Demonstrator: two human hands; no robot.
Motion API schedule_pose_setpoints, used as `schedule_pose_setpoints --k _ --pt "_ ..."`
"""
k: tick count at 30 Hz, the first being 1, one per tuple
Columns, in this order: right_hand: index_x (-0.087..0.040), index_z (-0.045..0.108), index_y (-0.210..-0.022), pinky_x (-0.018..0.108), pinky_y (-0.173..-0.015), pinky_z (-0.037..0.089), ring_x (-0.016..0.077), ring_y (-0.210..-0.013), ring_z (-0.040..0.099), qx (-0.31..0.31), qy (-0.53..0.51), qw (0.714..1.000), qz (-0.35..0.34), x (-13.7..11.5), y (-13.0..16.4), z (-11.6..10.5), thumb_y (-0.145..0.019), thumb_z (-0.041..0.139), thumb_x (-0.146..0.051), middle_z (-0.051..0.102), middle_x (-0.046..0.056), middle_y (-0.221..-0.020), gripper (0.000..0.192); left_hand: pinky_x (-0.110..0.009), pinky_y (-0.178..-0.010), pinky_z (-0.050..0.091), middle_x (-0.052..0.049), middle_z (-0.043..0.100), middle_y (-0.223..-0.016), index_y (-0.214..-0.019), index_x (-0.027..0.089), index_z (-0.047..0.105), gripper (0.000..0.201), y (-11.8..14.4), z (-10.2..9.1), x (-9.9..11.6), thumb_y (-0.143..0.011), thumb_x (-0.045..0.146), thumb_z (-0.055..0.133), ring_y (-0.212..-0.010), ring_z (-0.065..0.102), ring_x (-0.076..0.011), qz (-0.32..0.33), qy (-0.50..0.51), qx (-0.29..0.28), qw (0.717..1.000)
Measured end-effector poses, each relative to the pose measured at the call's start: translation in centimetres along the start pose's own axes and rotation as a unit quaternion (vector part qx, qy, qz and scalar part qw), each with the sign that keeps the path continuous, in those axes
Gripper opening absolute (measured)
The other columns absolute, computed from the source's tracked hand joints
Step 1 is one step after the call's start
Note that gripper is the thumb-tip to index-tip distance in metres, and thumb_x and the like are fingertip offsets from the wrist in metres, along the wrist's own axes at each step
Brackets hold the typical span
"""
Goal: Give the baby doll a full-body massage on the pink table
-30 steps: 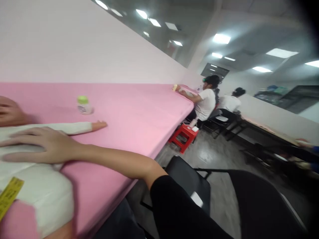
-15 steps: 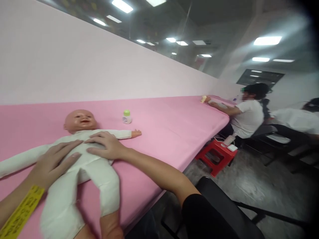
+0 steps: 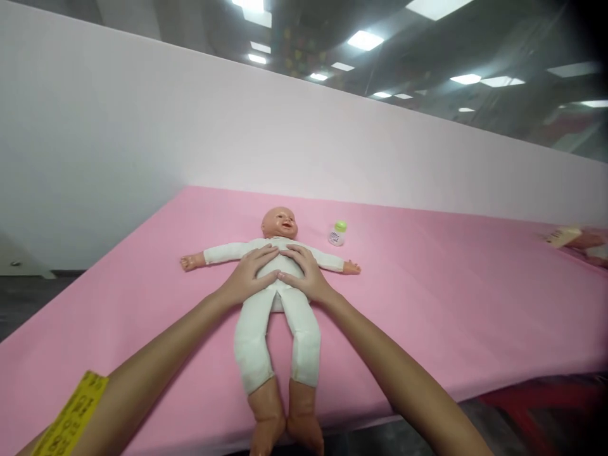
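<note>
A baby doll with a cream cloth body lies on its back on the pink table cover, its head toward the wall and its feet at the near edge. My left hand rests flat on one side of the doll's belly, fingers stretched toward its chest. On the other side lies my right hand, also flat, with the thumbs and fingertips of both hands close together at the middle. A small bottle with a green cap stands beside the doll's head, touched by neither hand.
Behind the table runs a white wall panel with dark glass above it. At the far right, a blurred doll part and a pale yellow object are partly in view. A red stool shows below the table's edge.
My view has swung left, so the other people and most of the stool have left the picture. Both hands stay on the doll's torso, now placed symmetrically with thumbs nearly meeting.
</note>
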State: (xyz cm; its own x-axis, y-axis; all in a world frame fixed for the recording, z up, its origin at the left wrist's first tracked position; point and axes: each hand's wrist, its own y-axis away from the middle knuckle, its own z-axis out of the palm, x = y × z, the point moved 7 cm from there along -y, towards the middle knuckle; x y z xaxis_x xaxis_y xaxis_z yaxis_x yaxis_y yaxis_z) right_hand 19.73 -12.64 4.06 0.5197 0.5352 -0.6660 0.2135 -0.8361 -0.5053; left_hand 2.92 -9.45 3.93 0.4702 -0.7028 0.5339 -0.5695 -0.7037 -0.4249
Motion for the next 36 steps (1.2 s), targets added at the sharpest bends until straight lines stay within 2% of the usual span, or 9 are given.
schedule_pose_setpoints --k 5,11,15,17,20,24,28,31,36 --pt "-0.035 0.053 -0.147 0.056 -0.127 0.024 0.0313 -0.155 0.029 -0.024 -0.002 1.0 0.001 0.9 0.2 0.5 -0.086 0.074 -0.054 0.038 0.007 -0.163 0.067 -0.053 -0.129 0.017 -0.004 0.028 -0.17 -0.157 0.029 0.042 0.068 0.5 0.9 -0.6 -0.097 0.057 0.054 -0.159 0.017 -0.0299 -0.007 0.012 -0.003 1.0" --pt "-0.033 0.063 -0.136 0.057 -0.122 0.031 0.0289 -0.143 0.046 -0.023 0.019 0.999 -0.018 1.9 0.4 0.3 -0.097 0.051 -0.038 0.056 0.008 -0.147 0.041 -0.045 -0.125 0.031 -0.008 0.057 -0.15 -0.142 0.025 0.061 0.044 1.0 0.5 0.3 -0.101 0.039 0.05 -0.145 0.045 -0.024 0.029 0.018 0.044 0.998" --pt "-0.031 0.066 -0.131 0.056 -0.117 0.039 0.0306 -0.135 0.054 0.002 0.011 1.0 -0.011 1.9 0.8 -0.1 -0.095 0.058 -0.042 0.061 0.009 -0.139 0.039 -0.044 -0.118 0.039 -0.007 0.067 -0.134 -0.129 0.025 0.07 0.035 1.3 0.1 0.7 -0.099 0.033 0.053 -0.13 0.057 -0.0232 0.024 0.035 0.078 0.996" --pt "-0.033 0.061 -0.138 0.057 -0.119 0.038 0.0318 -0.141 0.05 -0.014 0.006 1.0 -0.011 1.9 1.1 0.1 -0.091 0.065 -0.048 0.056 0.009 -0.148 0.05 -0.044 -0.12 0.037 -0.008 0.065 -0.139 -0.129 0.025 0.07 0.036 1.4 0.2 0.7 -0.097 0.037 0.058 -0.135 0.054 -0.0246 0.017 0.047 0.087 0.995" --pt "-0.037 0.051 -0.148 0.059 -0.123 0.033 0.0331 -0.15 0.039 -0.038 0.013 0.999 -0.005 2.2 1.5 0.4 -0.086 0.071 -0.055 0.045 0.007 -0.16 0.067 -0.05 -0.127 0.026 -0.008 0.047 -0.159 -0.142 0.027 0.061 0.055 1.6 0.8 0.1 -0.093 0.051 0.065 -0.152 0.035 -0.0294 -0.012 0.056 0.066 0.996" --pt "-0.039 0.051 -0.148 0.061 -0.124 0.03 0.0336 -0.153 0.035 -0.05 0.019 0.999 0.012 2.6 1.7 0.5 -0.087 0.069 -0.057 0.042 0.005 -0.162 0.066 -0.054 -0.128 0.019 -0.008 0.037 -0.166 -0.149 0.028 0.054 0.067 1.6 1.4 -0.4 -0.091 0.06 0.065 -0.157 0.024 -0.0309 -0.041 0.075 0.03 0.996" --pt "-0.037 0.059 -0.139 0.059 -0.121 0.036 0.0334 -0.145 0.044 -0.045 0.017 0.999 0.02 2.4 1.5 0.5 -0.089 0.067 -0.056 0.052 0.007 -0.15 0.054 -0.048 -0.124 0.03 -0.01 0.054 -0.153 -0.136 0.024 0.065 0.052 1.5 0.7 0.1 -0.09 0.05 0.067 -0.146 0.043 -0.029 -0.023 0.086 0.056 0.994" --pt "-0.035 0.066 -0.13 0.056 -0.118 0.039 0.0323 -0.136 0.051 -0.036 0.015 0.999 0.011 2.0 1.4 0.4 -0.091 0.064 -0.055 0.058 0.007 -0.138 0.044 -0.042 -0.113 0.043 -0.009 0.068 -0.127 -0.117 0.023 0.072 0.034 1.4 0.1 0.6 -0.089 0.041 0.068 -0.125 0.059 -0.0259 -0.005 0.083 0.083 0.993" --pt "-0.036 0.066 -0.128 0.056 -0.117 0.04 0.032 -0.132 0.053 -0.026 0.029 0.999 0.003 2.0 1.6 0.4 -0.093 0.061 -0.055 0.06 0.007 -0.132 0.04 -0.041 -0.106 0.047 -0.008 0.069 -0.108 -0.104 0.022 0.073 0.023 1.5 -0.1 1.2 -0.088 0.037 0.067 -0.109 0.063 -0.0239 0.01 0.071 0.109 0.991"
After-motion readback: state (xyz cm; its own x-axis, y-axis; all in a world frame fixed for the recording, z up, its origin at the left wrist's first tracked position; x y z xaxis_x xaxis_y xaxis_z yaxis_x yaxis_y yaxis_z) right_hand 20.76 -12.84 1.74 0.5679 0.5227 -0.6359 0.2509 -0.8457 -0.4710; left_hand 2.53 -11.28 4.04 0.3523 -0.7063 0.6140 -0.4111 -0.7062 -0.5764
